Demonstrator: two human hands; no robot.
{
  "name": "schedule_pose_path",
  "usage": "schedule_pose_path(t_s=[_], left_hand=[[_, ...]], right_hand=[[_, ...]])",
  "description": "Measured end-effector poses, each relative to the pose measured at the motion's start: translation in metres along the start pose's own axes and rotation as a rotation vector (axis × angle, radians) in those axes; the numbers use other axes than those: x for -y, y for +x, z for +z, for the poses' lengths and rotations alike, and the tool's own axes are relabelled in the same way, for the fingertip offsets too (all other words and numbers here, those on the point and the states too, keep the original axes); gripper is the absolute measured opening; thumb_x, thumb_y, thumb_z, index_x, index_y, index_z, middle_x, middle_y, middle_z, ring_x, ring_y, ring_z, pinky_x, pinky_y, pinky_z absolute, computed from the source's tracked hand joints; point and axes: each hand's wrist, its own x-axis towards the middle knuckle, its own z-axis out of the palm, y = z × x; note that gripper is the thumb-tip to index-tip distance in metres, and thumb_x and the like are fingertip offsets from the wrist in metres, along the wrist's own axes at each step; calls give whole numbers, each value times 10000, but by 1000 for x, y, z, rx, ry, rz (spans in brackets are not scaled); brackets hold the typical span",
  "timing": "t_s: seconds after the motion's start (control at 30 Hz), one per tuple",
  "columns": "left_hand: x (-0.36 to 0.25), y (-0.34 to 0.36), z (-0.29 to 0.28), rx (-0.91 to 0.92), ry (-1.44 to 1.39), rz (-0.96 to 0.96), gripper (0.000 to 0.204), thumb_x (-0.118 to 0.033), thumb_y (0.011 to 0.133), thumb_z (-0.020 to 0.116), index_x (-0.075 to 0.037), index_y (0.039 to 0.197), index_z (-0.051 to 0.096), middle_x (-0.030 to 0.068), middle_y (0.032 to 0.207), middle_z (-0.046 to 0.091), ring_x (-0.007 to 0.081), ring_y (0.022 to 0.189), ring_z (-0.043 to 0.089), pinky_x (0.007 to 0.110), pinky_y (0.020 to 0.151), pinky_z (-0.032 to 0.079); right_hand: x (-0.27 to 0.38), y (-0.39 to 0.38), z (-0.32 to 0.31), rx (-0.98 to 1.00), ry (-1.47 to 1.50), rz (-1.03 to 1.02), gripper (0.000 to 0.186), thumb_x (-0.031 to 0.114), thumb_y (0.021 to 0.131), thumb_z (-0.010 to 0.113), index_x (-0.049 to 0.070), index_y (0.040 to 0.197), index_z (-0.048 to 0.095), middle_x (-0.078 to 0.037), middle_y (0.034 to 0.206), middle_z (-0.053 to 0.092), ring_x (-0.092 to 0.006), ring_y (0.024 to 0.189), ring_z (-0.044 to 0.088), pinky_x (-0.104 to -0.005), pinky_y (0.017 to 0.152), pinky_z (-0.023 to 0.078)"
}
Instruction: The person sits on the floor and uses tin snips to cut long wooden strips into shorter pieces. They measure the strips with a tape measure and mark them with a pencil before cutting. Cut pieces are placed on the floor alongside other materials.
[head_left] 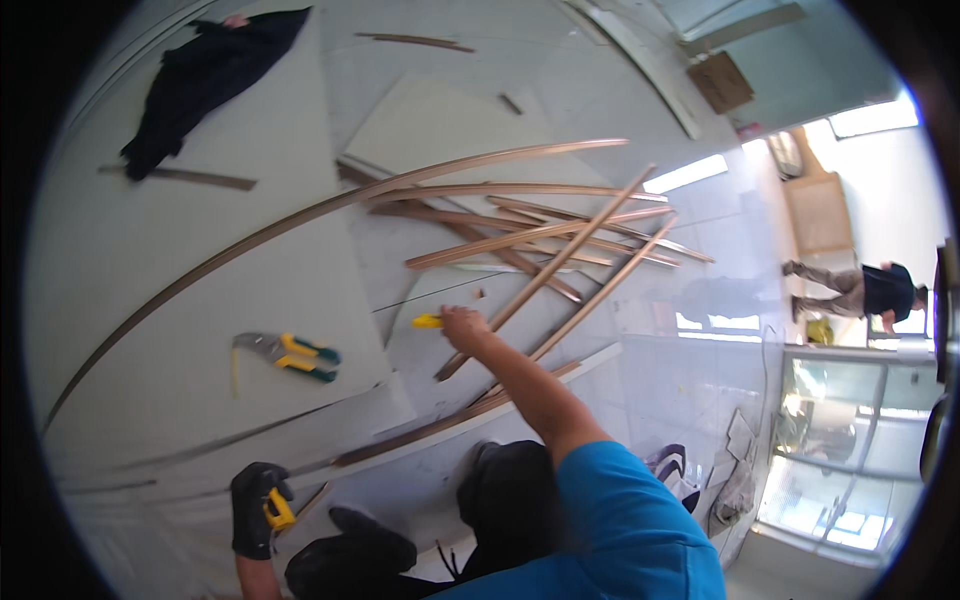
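Our blue sleeve (pixel 630 505) leads to our bare right hand (pixel 465 328), fingers closed on a yellow object (pixel 426 321) near brown strips (pixel 500 243); our gloved left hand (pixel 258 497) grips a yellow tool (pixel 279 512).

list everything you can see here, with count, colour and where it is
Trim strips: ten or more, overlapping, brown, mostly centre
Boards: at least two, pale, left and upper centre
Hand shears: one, yellow and green handles, left-hand board
Cloth: one, black, upper left
Cardboard box: one, brown, upper right
Bag: one, white and purple, lower right
Co-worker: one, dark top, tan trousers, far right
Glazed partition: one, pale frame, lower right
Yellow items: two, one in each hand, kind unclear
Left hand: one, black glove, lower left
Right hand: one, bare, centre
Sleeve: one, blue, lower centre-right
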Motion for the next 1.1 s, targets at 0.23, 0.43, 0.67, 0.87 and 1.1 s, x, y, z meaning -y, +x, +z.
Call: schedule_pose_path(t_s=[0.23, 0.43, 0.67, 0.87, 1.1], left_hand=[[23, 61, 5, -107, -51, 186, 245, -260, 933, 568, -25, 878, 614, 51, 619, 583, 144, 528, 557, 251, 501, 426], [7, 46, 14, -82, 51, 158, 233, -245, 921, 579, -20, 871, 616, 59, 585, 578, 151, 496, 569, 254, 478, 447], [-23, 64, 70, -32, 54, 173, 217, -201, 920, 558, 0, 860, 615, 82, 631, 590, 162, 516, 567, 263, 520, 469], [-42, 87, 129, 180, 256, 56, 262, -173, 889, 605, 36, 1042, 643, 83, 707, 610, 152, 588, 617, 264, 559, 489], [-4, 115, 165, 411, 1330, 452, 538, -566, 771, 702, -160, 1124, 707, 90, 788, 714, 281, 770, 698, 398, 746, 534]], right_hand=[[-41, 37, -50, -326, 298, 105, 380, 277, 843, 693, 55, 1116, 549, -188, 1050, 633, -391, 1007, 617, -474, 849, 500], [-134, 21, -52, -903, 475, 797, 489, 332, 801, 748, 13, 1044, 468, -212, 1042, 558, -387, 1014, 581, -449, 854, 488], [-188, 5, 22, -617, 1113, 912, 439, 211, 805, 737, -8, 1112, 511, -183, 962, 640, -355, 921, 635, -427, 815, 522], [-144, -30, 22, -568, 2266, 252, 168, 175, 977, 582, 76, 1108, 548, -59, 990, 634, -200, 961, 646, -344, 806, 575], [-94, -75, 12, -547, 2618, -77, 157, 166, 1000, 543, 74, 1126, 524, -58, 1043, 617, -232, 1071, 627, -406, 941, 566]])
